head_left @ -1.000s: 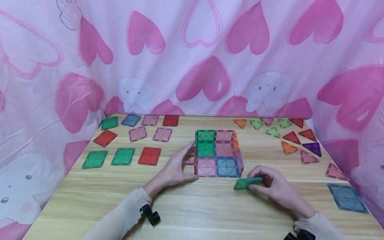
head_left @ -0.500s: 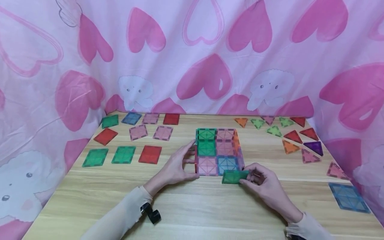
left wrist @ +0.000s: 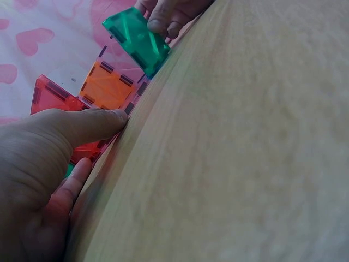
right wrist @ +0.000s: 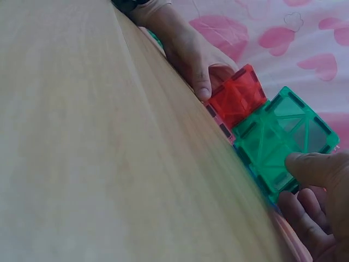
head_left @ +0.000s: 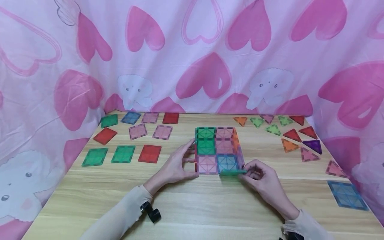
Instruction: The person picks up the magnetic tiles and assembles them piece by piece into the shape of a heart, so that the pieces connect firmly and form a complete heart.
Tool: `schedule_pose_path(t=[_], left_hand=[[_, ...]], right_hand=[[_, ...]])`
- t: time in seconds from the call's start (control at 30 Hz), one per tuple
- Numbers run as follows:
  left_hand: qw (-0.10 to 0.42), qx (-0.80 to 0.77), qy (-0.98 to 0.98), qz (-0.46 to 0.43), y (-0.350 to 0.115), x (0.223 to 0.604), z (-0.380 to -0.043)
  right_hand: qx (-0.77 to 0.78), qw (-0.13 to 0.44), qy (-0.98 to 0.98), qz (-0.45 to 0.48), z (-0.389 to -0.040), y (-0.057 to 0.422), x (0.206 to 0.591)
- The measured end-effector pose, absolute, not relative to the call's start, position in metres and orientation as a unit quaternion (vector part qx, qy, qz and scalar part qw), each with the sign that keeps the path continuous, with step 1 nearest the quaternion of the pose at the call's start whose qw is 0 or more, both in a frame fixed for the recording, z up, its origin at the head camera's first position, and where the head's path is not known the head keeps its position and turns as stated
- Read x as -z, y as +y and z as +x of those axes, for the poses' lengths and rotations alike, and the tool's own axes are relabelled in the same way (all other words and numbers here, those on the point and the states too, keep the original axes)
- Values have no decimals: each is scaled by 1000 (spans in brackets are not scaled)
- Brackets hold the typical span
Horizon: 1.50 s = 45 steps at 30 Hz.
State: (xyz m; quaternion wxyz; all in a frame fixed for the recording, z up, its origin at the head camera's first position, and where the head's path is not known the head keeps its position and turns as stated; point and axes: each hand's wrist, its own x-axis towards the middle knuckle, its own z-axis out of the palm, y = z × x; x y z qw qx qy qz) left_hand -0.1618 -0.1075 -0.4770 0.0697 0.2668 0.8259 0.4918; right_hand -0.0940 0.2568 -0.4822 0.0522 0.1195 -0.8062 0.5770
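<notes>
My right hand [head_left: 261, 178] pinches a green square magnetic tile [head_left: 232, 172] by its right end, thumb in front. The tile stands on edge along the front of a blue base tile [head_left: 227, 162]. This belongs to an open-topped box of translucent magnetic tiles, its floor also showing a pink tile [head_left: 207, 164] at front left. Along the box's left side, my left hand [head_left: 175, 166] rests its extended fingers against the red wall tile [right wrist: 240, 95], the thumb lying at the front corner. An orange wall tile [left wrist: 104, 86] shows upright in the left wrist view.
Loose square tiles, among them a red one [head_left: 149, 153], lie flat at the left. Several triangles, including a purple one [head_left: 312, 146], are spread at the back right. A large blue square [head_left: 347, 195] lies near the table's right edge. A pink heart-patterned curtain [head_left: 204, 75] surrounds the table.
My right hand has carried the green tile leftward and away from me to the box's front edge, turning it more upright. The left hand has stayed at the box's left side.
</notes>
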Motion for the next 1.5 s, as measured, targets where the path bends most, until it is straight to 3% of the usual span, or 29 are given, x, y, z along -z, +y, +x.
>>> schedule_pose_path(t=[0.5, 0.7, 0.97, 1.13, 1.3, 1.5], left_hand=[[76, -500, 820, 268, -108, 478, -162], [74, -501, 818, 272, -106, 479, -161], [74, -501, 819, 271, -108, 477, -161], [77, -506, 817, 266, -110, 477, -161], [76, -503, 821, 260, -111, 478, -161], [71, -496, 824, 264, -110, 479, -164]], right_hand=[[-574, 83, -807, 112, -97, 269, 477], [-610, 142, -776, 80, -96, 301, 459], [-698, 263, -666, -22, -76, 366, 432], [-612, 324, -712, -114, -55, 407, 437], [-551, 307, -752, -190, -41, 434, 450], [-403, 201, -849, -276, -27, 456, 467]])
